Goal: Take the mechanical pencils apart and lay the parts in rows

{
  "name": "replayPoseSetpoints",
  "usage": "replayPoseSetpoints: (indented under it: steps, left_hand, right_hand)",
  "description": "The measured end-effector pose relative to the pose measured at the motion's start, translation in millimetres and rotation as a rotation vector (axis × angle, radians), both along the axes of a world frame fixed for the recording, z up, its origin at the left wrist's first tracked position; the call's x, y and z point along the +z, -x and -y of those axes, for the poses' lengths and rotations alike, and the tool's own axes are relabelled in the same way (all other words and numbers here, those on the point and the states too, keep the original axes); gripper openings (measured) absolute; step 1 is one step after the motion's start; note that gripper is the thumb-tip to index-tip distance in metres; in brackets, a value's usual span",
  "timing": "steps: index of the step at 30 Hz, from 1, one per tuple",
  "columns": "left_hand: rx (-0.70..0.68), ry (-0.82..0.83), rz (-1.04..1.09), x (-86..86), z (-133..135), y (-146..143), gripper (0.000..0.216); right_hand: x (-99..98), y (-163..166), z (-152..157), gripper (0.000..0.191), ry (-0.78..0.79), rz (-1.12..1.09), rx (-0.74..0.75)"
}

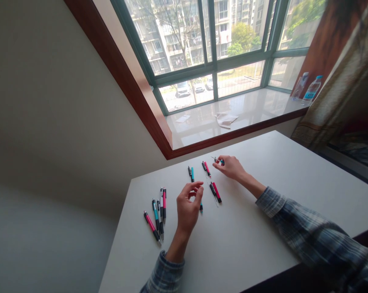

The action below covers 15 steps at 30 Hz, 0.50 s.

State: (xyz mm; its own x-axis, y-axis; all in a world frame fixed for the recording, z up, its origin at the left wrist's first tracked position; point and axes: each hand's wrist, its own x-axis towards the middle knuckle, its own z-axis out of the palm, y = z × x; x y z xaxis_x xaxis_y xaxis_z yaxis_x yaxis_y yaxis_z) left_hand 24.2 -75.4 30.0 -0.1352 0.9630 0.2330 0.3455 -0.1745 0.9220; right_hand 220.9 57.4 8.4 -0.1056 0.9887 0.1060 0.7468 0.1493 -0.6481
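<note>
2 o'clock from our left hand (pixel 188 205), which is curled but unclosed, our right hand (pixel 230 166) pinches a small part (pixel 222 162). Likely we're handling pen pieces (pixel 216 192); next move needs a fine grip.

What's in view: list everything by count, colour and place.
Table: one, white, centre
Click pens: about five, pink, blue, whitish, black grips, left on table
Pen parts: several, pink, blue, black, mid-table
Window: one, green-framed, top
Wood trim: one, reddish-brown, around window
Sill: one, white, under window
Bottles: two, clear, blue label on one, sill's right end
Paper or cloth pieces: two, whitish, on sill
Cars: at least three, pale, outside
Trees: several, green, outside
Buildings: several, greyish, outside
Curtain: one, beige, right
Wall: one, grey, left
Sleeves: two, blue plaid, at wrists
Left hand: one, bare, over pen parts
Right hand: one, bare, pinching small piece
</note>
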Motion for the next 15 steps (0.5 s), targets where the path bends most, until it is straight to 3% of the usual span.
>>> replayPoseSetpoints:
  steps: [4,9,15]
  left_hand:
    - [0.039,0.031,0.109,-1.6,-5.6,7.1,0.032]
    - [0.064,0.050,0.248,-2.6,-12.6,13.0,0.046]
    - [0.024,0.071,0.416,-5.1,-14.6,13.5,0.047]
  right_hand:
    - [17.9,11.2,23.0,0.034,-0.104,-0.244,0.238]
    - [31.2,24.1,50.1,0.035,-0.028,-0.436,0.535]
    - [31.6,32.2,66.7,0.034,0.051,-0.468,0.679]
